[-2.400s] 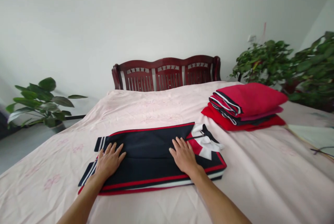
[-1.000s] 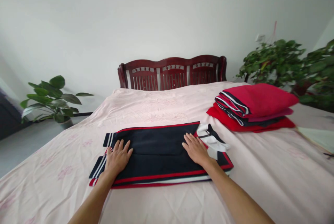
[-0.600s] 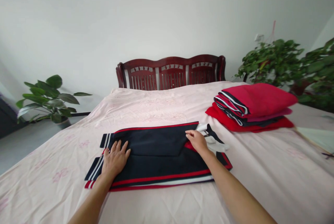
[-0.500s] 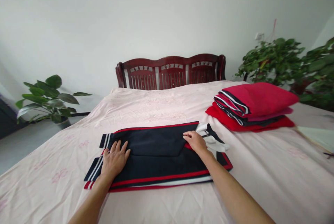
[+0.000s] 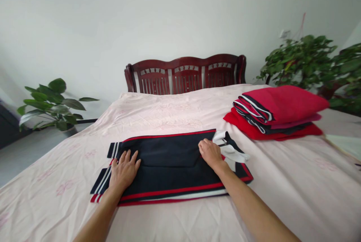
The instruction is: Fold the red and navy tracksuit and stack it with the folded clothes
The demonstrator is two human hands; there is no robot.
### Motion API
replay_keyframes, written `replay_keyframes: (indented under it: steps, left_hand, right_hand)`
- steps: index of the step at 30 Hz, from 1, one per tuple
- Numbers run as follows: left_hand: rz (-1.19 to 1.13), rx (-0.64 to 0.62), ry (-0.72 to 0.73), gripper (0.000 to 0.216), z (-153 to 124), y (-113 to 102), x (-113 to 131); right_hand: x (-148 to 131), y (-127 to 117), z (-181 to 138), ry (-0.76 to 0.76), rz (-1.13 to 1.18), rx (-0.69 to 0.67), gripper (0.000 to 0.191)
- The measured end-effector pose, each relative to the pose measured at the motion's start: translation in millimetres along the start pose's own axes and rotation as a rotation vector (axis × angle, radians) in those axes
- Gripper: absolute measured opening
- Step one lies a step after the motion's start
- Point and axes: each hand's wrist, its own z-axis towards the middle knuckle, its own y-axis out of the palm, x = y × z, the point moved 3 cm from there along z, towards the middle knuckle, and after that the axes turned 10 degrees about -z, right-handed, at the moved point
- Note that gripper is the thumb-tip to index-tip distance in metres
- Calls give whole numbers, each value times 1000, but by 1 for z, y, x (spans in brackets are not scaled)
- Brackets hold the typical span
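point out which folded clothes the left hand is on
The navy clothing with red edging, nearest the viewer: the left hand lies spread on it. The red-topped stack, farther back and right, has no hand on it.

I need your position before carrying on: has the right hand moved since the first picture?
Yes: judged against the headboard, the right hand has shifted slightly rightward and toward the headboard.

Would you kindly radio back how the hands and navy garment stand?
Left hand spread on navy garment, striped end. Right hand curled near white end, grip unclear. Garment flat on bed. Clothes pile apart, to the right.
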Motion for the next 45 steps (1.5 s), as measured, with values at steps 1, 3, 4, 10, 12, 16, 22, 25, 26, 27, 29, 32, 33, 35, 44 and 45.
replay_keyframes:
  steps: [1, 3, 4, 10, 12, 16, 22, 25, 26, 27, 29, 32, 33, 35, 44, 45]
  left_hand:
    - [-2, 3, 1, 49, 0, 0, 0]
    - [-10, 6, -2, 49, 0, 0, -1]
    - [-15, 7, -3, 49, -1, 0, -1]
    - [-30, 6, -5, 49, 0, 0, -1]
    - [-26, 6, -1, 49, 0, 1, -1]
    - [-20, 5, -2, 49, 0, 1, -1]
    - [-18, 4, -3, 49, 0, 0, -1]
    - [-27, 7, 1, 49, -1, -1, 0]
    - [-33, 9, 0, 49, -1, -1, 0]
    - [-39, 11, -2, 49, -1, -1, 0]
    - [-48, 11, -9, 49, 0, 0, 0]
    - [-54, 6, -17, 50, 1, 1, -1]
    - [-55, 6, -16, 50, 1, 1, -1]
    - [-54, 4, -12, 50, 1, 1, -1]
    - [-97, 40, -27, 49, -1, -2, 0]
    - [-103, 68, -40, 49, -2, -4, 1]
  right_hand:
    - [1, 1, 0, 28, 16, 1, 24]
    - [6, 4, 0, 123, 107, 4, 22]
    - [9, 6, 0, 178, 165, 5, 21]
    - [22, 14, 2, 335, 350, 9, 18]
    - [25, 15, 3, 353, 407, 18, 19]
    - [29, 16, 2, 351, 533, 52, 20]
    - [33, 16, 0, 362, 754, 141, 26]
    - [33, 13, -1, 372, 863, 193, 30]
    - [32, 11, -2, 368, 901, 205, 31]
    - [30, 7, -3, 358, 952, 207, 32]
    - [24, -5, -5, 315, 1096, 176, 32]
    - [5, -29, -12, 44, 1358, -118, 27]
    - [-4, -36, -15, -84, 1405, -261, 26]
    - [-19, -44, -23, -267, 1427, -471, 29]
    - [-16, -23, -28, 14, 498, -147, 11]
    - [-13, -25, -30, 40, 403, -145, 12]
